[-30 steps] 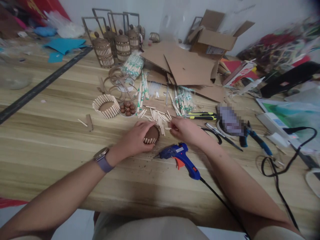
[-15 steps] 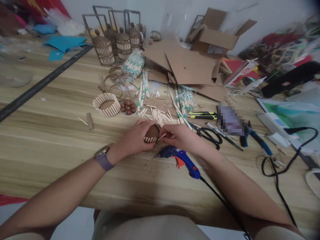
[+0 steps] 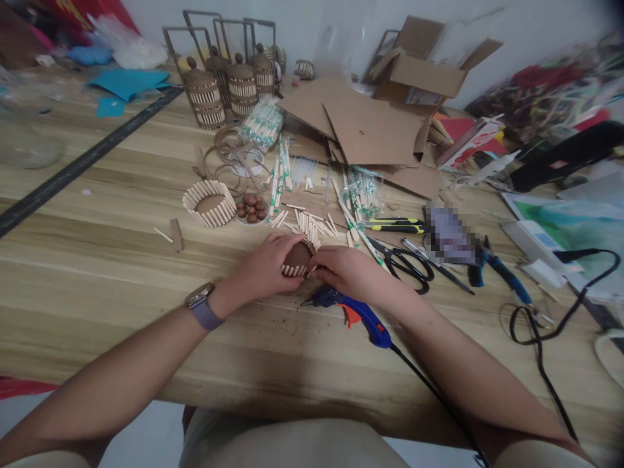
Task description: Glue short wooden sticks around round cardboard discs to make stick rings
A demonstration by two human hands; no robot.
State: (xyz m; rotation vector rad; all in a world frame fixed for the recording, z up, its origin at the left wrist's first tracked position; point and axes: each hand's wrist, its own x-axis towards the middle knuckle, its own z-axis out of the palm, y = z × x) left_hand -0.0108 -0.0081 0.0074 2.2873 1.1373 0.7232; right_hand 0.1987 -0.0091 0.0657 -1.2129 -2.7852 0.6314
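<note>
My left hand [image 3: 268, 265] is closed around the side of a round brown cardboard piece [image 3: 296, 255] edged with short wooden sticks. At its right rim, my right hand [image 3: 341, 268] pinches a short wooden stick [image 3: 309, 271], mostly covered by the fingers. Just below my right hand lies a blue glue gun [image 3: 358, 312] with an orange trigger, its nozzle pointing left. Behind my hands is a loose pile of cut sticks [image 3: 314, 227]. A finished-looking ring of sticks on a brown base [image 3: 229, 211] stands to the left, beside a dish of brown beads [image 3: 252, 208].
Black scissors [image 3: 409, 266], a yellow-and-black cutter [image 3: 397, 225] and blue pliers [image 3: 507, 276] lie to the right. Cardboard sheets [image 3: 375, 130] and small lidded baskets with tall handles [image 3: 202, 97] stand at the back. The glue gun's cord [image 3: 429, 383] runs under my right forearm.
My right hand has moved slightly left and down, bringing the stick from just off the rim to against the round piece. My left hand keeps its hold.
</note>
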